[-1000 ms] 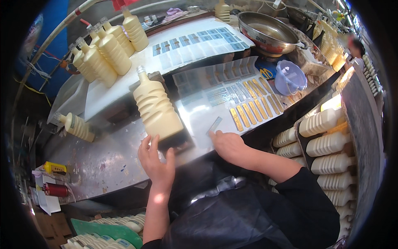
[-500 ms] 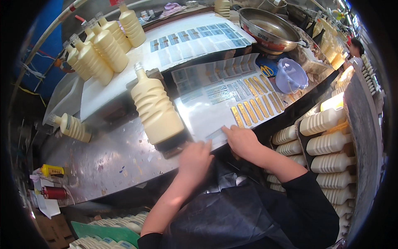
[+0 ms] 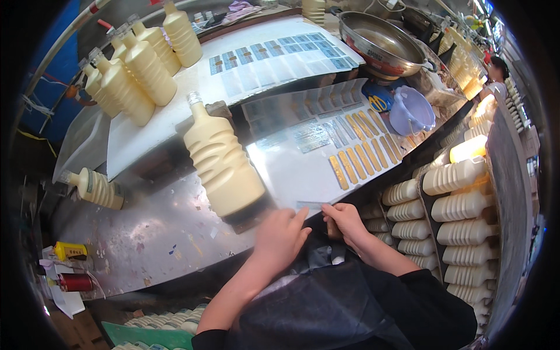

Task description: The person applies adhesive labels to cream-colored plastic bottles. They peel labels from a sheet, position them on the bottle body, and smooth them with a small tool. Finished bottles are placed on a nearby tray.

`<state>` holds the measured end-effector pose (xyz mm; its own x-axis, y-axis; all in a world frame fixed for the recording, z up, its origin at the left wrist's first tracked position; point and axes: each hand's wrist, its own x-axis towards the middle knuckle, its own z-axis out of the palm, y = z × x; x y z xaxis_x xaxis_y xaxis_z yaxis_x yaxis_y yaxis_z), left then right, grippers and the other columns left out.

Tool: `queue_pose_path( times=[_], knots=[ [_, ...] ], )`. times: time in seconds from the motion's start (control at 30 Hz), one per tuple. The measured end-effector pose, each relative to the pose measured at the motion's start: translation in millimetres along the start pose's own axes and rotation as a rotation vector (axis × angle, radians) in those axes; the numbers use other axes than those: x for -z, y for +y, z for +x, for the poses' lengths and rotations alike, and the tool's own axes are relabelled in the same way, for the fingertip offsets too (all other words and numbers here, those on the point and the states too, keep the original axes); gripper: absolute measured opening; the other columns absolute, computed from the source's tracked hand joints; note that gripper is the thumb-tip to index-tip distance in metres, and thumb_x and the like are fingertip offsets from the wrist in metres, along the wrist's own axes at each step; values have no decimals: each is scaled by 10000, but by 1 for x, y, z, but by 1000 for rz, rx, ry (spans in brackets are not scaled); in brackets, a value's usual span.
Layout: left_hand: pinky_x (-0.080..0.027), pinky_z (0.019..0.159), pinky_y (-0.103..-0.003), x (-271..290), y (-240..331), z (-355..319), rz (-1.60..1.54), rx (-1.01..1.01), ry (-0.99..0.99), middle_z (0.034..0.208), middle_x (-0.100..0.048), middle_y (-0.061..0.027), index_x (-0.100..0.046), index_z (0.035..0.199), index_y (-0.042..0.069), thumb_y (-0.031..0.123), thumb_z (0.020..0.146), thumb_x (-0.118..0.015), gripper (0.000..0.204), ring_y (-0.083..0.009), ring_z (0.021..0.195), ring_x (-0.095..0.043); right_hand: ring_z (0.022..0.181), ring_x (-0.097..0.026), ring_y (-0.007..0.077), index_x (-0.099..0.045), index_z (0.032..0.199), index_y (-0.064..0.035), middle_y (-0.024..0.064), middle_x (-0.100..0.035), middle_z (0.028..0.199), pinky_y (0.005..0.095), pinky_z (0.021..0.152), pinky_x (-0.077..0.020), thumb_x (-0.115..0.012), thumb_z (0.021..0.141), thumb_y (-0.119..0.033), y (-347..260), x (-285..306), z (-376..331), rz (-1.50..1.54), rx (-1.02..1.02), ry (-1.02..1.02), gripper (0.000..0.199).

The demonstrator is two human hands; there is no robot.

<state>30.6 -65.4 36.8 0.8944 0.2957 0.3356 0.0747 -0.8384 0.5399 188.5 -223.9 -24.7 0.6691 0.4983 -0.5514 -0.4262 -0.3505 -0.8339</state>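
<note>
My right hand (image 3: 344, 223) pinches the end of a thin, pale strip label (image 3: 310, 205) at the front edge of the white sheet (image 3: 291, 181). To its left, my left hand (image 3: 281, 236) is slightly blurred, its thumb and fingers apart and nothing seen in them. Just beyond that hand a large cream ribbed bottle (image 3: 224, 166) lies tilted on a dark support, neck pointing away from me. Rows of gold strip labels (image 3: 366, 158) and bluish labels (image 3: 311, 135) lie on the sheet.
Several cream bottles (image 3: 149, 70) stand at the far left; a smaller bottle (image 3: 99, 188) lies on the metal table (image 3: 146, 233). A lilac bucket (image 3: 410, 111), scissors (image 3: 378, 104) and a large metal pan (image 3: 382, 44) sit far right. Stacked bottles (image 3: 466, 230) fill the right side. Another person (image 3: 497, 79) is in the distance.
My right hand has drawn toward me from the sheet and now pinches the strip label's end. My left hand has shifted slightly, its fingers spreading apart. The view has shifted a little.
</note>
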Motion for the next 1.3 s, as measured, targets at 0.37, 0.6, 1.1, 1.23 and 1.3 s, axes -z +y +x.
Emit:
queue_pose_path(
  times=[0.37,0.6,1.1,1.23,1.3],
  knots=[
    [-496,848,-312,104,-18,39,-414,246,192,1186,-606,-155,-695,1239,16,309,1038,-573,376,-237,944,-630,671,-578,22,-704,879,4,-10,-674,760,203,582,-444,-720,889,-75,-170,-73,-9,-454,272,-623,81],
    [-443,793,-249,133,-69,56,-853,528,342,1006,-595,-1,-644,946,46,161,977,-690,128,-93,856,-541,597,-523,14,-681,898,-27,-35,-612,699,192,527,-383,-687,918,-100,-238,-141,26,-267,469,-648,77],
    [-492,808,-235,114,-112,92,-860,776,746,987,-645,-24,-639,1151,8,153,987,-699,227,-82,895,-583,710,-521,11,-653,875,-40,-42,-639,802,192,625,-395,-697,902,-104,-206,-177,89,-129,405,-476,83],
    [-507,824,-259,110,-119,90,-820,764,735,1034,-629,-33,-640,1149,1,127,971,-706,227,-95,928,-591,725,-538,10,-656,901,-35,-41,-642,822,187,639,-415,-699,914,-96,-203,-179,87,-107,432,-470,76],
    [-507,835,-261,110,-120,89,-810,768,747,1041,-627,-34,-646,1138,-3,130,972,-706,221,-99,935,-594,737,-550,11,-657,908,-32,-39,-644,828,186,652,-429,-699,919,-90,-202,-181,88,-97,436,-469,72]
  ],
)
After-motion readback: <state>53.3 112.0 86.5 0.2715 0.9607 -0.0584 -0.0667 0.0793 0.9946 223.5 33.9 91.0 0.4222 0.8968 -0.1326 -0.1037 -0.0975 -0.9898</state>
